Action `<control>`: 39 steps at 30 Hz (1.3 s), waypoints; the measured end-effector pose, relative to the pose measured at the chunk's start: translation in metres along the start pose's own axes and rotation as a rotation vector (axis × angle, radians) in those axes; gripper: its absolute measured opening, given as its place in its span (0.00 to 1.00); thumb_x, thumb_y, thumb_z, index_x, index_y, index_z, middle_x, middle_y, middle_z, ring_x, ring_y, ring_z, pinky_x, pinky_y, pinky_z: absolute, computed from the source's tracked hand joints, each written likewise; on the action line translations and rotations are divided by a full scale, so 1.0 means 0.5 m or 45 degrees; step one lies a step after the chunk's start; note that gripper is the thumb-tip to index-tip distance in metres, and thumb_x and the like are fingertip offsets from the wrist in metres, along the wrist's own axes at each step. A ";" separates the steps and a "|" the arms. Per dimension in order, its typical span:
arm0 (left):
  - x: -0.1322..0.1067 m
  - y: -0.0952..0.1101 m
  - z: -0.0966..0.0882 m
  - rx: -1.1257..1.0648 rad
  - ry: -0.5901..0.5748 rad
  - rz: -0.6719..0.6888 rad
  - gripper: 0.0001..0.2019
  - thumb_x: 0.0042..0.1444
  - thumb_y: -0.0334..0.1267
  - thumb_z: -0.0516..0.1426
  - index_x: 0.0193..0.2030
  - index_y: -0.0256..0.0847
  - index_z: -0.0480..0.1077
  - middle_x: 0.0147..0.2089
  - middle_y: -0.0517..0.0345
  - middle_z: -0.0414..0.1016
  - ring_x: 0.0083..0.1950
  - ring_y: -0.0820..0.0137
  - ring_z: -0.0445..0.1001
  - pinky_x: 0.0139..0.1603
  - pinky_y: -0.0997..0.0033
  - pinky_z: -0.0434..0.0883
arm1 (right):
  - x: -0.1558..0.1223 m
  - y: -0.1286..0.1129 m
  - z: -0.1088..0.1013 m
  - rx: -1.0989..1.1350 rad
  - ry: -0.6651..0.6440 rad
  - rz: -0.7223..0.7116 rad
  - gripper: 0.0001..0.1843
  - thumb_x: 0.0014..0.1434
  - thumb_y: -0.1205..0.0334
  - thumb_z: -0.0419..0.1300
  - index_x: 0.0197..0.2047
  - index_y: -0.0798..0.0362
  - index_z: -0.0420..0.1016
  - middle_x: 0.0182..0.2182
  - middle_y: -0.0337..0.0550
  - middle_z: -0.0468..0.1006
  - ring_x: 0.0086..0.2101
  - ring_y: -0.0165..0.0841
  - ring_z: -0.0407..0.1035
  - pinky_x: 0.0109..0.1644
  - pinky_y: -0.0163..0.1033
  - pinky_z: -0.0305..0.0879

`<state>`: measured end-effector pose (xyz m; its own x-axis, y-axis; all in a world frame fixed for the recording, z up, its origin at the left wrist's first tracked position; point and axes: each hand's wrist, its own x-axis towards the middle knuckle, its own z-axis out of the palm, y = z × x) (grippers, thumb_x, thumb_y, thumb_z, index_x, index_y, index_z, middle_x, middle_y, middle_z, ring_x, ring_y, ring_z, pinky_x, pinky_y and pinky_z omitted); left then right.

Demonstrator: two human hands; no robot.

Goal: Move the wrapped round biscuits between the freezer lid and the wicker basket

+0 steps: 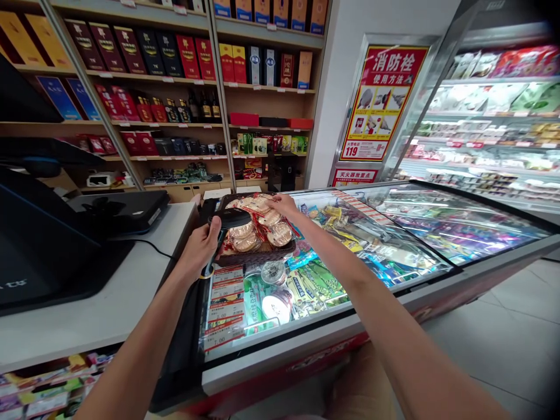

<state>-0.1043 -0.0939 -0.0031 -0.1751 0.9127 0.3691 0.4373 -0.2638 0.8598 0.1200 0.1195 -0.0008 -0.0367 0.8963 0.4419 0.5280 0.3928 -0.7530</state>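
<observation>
A black handheld scanner (231,219) is in my left hand (202,244), its head reaching over a dark woven basket (271,254). My left fingers wrap its handle, with the thumb on top. The basket holds several clear-wrapped packets of round, flat biscuits (280,234) with red strips. At the basket's back right, my right hand (283,205) has its fingers closed on the edge of one biscuit packet (258,204); the fingertips are partly hard to make out. The basket rests on the glass top of a chest freezer (280,335).
Wrapped ice creams (310,286) show through the freezer glass. A white counter (131,291) with a dark checkout machine (48,233) and a cable stands at the left. Shelves of boxed bottles (170,53) rise behind. A lit refrigerated display (490,128) is at the right.
</observation>
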 end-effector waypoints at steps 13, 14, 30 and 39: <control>-0.096 -0.007 0.106 0.535 -0.476 0.430 0.22 0.58 0.61 0.55 0.41 0.42 0.71 0.40 0.53 0.77 0.40 0.60 0.77 0.38 0.66 0.69 | -0.174 0.123 -0.123 0.164 0.412 -0.041 0.22 0.57 0.45 0.63 0.46 0.51 0.70 0.46 0.47 0.77 0.43 0.36 0.72 0.51 0.40 0.67; -0.111 -0.015 0.120 0.592 -0.524 0.466 0.22 0.59 0.60 0.56 0.43 0.42 0.71 0.44 0.51 0.77 0.42 0.59 0.77 0.40 0.65 0.70 | -0.191 0.141 -0.130 0.179 0.417 -0.025 0.22 0.57 0.44 0.63 0.46 0.51 0.70 0.46 0.48 0.77 0.42 0.36 0.73 0.50 0.40 0.67; -0.221 -0.158 0.268 1.349 -0.253 0.839 0.23 0.66 0.44 0.54 0.63 0.34 0.67 0.59 0.34 0.73 0.56 0.47 0.74 0.55 0.49 0.71 | -0.351 0.190 -0.164 0.318 0.359 0.022 0.22 0.56 0.45 0.62 0.47 0.50 0.65 0.48 0.49 0.76 0.38 0.36 0.73 0.41 0.40 0.70; -0.259 -0.162 0.288 1.165 -0.073 0.815 0.29 0.67 0.51 0.51 0.67 0.31 0.64 0.60 0.31 0.72 0.62 0.44 0.71 0.62 0.46 0.68 | -0.431 0.171 -0.153 0.310 0.291 -0.004 0.20 0.59 0.47 0.61 0.49 0.49 0.65 0.50 0.49 0.75 0.37 0.34 0.73 0.42 0.42 0.71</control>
<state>0.0099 -0.1459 -0.1712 0.3455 0.7102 0.6133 0.9207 -0.3831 -0.0750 0.2380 -0.0557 -0.1232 0.1675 0.8365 0.5218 0.3091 0.4580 -0.8335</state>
